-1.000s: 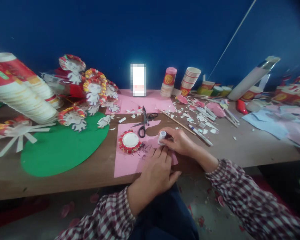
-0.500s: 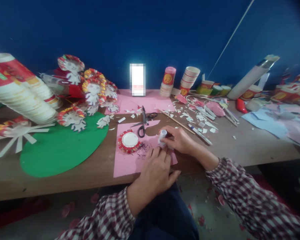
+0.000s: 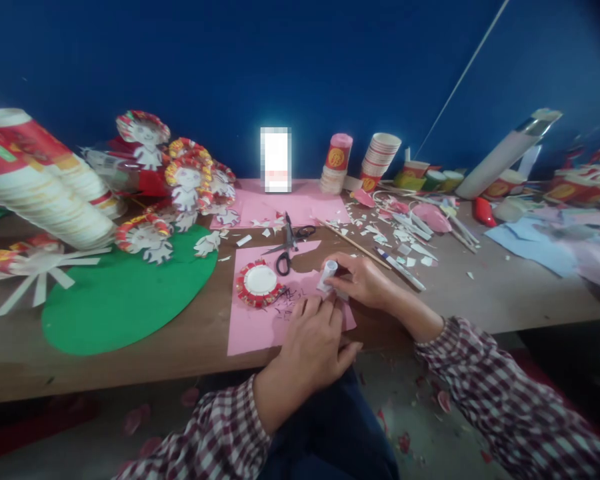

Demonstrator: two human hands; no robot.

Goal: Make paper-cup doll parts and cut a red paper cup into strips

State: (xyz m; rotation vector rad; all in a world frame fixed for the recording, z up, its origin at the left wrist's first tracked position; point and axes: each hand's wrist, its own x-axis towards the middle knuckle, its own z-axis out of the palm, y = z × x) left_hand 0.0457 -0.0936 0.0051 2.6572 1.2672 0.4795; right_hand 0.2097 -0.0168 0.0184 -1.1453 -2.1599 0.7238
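Fingers of the left hand (image 3: 314,340) lie slightly spread over the pink sheet (image 3: 255,333), beside the right hand (image 3: 363,283), which pinches an upright white tube (image 3: 327,273) above it. Beyond, black-handled scissors (image 3: 289,243) rest near the sheet's far edge; farther back stand paper cups (image 3: 336,160).

- My right hand (image 3: 361,281) pinches a white tube (image 3: 328,275).
- My left hand (image 3: 316,337) crosses the pink sheet's (image 3: 253,333) near edge.
- Scissors (image 3: 289,239) overlap its far edge.

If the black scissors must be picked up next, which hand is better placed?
Left, probably: the left hand lies palm-down near the black scissors, no tool visible in it, while the right hand pinches a white tube.
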